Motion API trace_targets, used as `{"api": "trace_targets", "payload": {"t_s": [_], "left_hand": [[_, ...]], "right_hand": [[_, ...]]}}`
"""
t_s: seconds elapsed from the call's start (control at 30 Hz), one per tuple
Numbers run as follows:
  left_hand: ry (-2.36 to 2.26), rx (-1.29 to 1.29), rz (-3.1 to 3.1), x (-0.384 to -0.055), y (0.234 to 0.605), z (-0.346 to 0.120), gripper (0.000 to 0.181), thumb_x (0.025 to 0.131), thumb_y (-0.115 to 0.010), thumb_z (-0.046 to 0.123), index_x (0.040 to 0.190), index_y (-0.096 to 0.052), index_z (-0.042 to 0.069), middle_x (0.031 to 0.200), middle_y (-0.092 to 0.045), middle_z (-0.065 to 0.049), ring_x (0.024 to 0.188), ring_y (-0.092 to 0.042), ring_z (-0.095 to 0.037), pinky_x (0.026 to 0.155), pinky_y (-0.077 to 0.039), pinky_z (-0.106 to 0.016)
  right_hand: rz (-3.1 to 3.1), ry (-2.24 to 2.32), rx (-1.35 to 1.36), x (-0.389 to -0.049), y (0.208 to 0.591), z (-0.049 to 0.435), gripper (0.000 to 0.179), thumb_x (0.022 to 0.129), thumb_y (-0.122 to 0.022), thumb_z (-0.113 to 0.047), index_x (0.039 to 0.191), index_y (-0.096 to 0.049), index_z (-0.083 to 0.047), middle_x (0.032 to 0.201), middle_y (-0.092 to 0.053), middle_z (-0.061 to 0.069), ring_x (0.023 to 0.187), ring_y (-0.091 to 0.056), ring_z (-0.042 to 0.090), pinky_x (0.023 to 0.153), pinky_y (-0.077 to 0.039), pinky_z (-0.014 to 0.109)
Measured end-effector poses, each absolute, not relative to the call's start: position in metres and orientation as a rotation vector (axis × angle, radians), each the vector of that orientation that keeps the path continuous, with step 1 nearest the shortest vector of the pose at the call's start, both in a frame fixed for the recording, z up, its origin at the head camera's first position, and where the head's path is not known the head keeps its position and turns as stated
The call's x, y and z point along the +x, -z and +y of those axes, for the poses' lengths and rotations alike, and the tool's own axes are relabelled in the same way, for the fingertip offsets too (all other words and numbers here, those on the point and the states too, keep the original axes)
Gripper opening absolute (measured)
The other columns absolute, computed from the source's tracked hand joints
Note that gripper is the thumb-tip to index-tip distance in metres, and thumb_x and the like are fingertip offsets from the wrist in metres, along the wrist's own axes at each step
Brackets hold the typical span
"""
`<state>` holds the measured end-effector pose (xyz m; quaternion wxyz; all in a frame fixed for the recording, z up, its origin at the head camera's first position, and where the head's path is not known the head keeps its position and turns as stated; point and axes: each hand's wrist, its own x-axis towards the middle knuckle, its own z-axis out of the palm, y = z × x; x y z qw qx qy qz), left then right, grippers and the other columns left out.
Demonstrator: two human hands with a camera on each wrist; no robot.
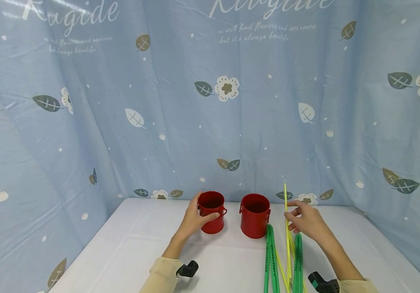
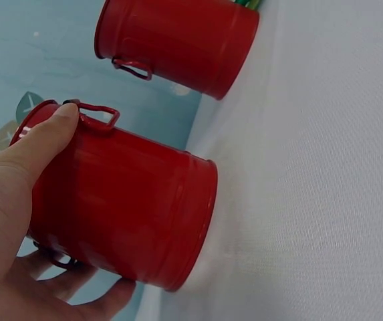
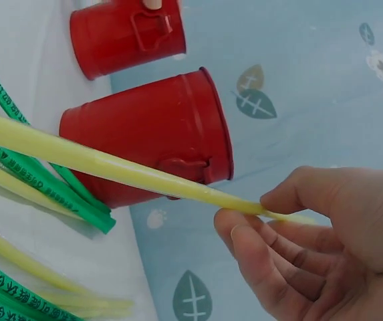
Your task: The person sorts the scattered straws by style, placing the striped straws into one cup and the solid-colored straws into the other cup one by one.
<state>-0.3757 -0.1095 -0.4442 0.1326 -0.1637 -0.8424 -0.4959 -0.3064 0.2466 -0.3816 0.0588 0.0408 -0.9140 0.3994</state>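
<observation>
My left hand [image 1: 191, 223] grips the left small red bucket [image 1: 214, 226], its thumb along the near side by a wire handle and its other fingers round the far side. In the left wrist view, this bucket [image 2: 131, 200] stands upright on the white cloth. Right of it is a second red bucket [image 1: 254, 223], untouched by either hand. My right hand [image 1: 308, 221] pinches a long yellow straw [image 3: 111, 167] between thumb and fingertips near its upper end. The straw rises beside the second bucket, its lower end among the other straws.
Green straws with dark printing lie in two bunches, one [image 1: 274, 264] by the right bucket and another [image 1: 298, 264] farther right. More yellow straws [image 1: 280, 262] lie between them. A white cloth [image 1: 122, 252] covers the table, with a blue patterned curtain [image 1: 180, 142] hanging behind and at the sides.
</observation>
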Motion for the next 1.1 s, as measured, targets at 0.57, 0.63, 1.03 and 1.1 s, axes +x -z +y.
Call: {"api": "trace_targets", "payload": {"t_s": [0.57,0.63,1.03,1.1], "left_hand": [[1.434,-0.482,-2.452,-0.378,0.445,-0.112,0.093,0.069,-0.073,0.047,0.142,-0.022,0.023,0.135,-0.039,-0.001,0.116,-0.044,-0.021,0.083,-0.050,-0.037],[1.436,-0.489,-2.452,-0.379,0.444,-0.111,0.093,0.070,-0.073,0.046,0.143,-0.021,0.023,0.135,-0.039,-0.001,0.115,-0.044,-0.021,0.083,-0.051,-0.036],[1.450,-0.476,-2.445,-0.379,0.444,-0.112,0.091,0.070,-0.075,0.043,0.142,-0.023,0.023,0.134,-0.040,0.000,0.113,-0.045,-0.017,0.085,-0.049,-0.034],[1.435,-0.483,-2.440,-0.379,0.445,-0.112,0.091,0.070,-0.075,0.043,0.142,-0.023,0.021,0.133,-0.041,0.000,0.113,-0.045,-0.017,0.085,-0.048,-0.034]], "right_hand": [[-2.658,-1.245,0.300,-0.303,0.376,0.230,0.042,0.087,-0.059,-0.029,0.124,-0.048,-0.010,0.095,-0.066,0.013,0.060,-0.065,0.016,0.054,-0.054,0.024],[-2.649,-1.248,0.313,-0.302,0.375,0.227,0.042,0.087,-0.059,-0.031,0.123,-0.048,-0.011,0.096,-0.066,0.013,0.060,-0.065,0.014,0.054,-0.053,0.024],[-2.619,-1.205,0.336,-0.305,0.370,0.212,0.037,0.087,-0.060,-0.025,0.121,-0.050,-0.011,0.095,-0.066,0.013,0.059,-0.064,0.011,0.052,-0.053,0.023],[-2.607,-1.197,0.342,-0.306,0.369,0.210,0.036,0.087,-0.059,-0.024,0.120,-0.051,-0.012,0.095,-0.066,0.012,0.059,-0.064,0.012,0.052,-0.052,0.023]]}}
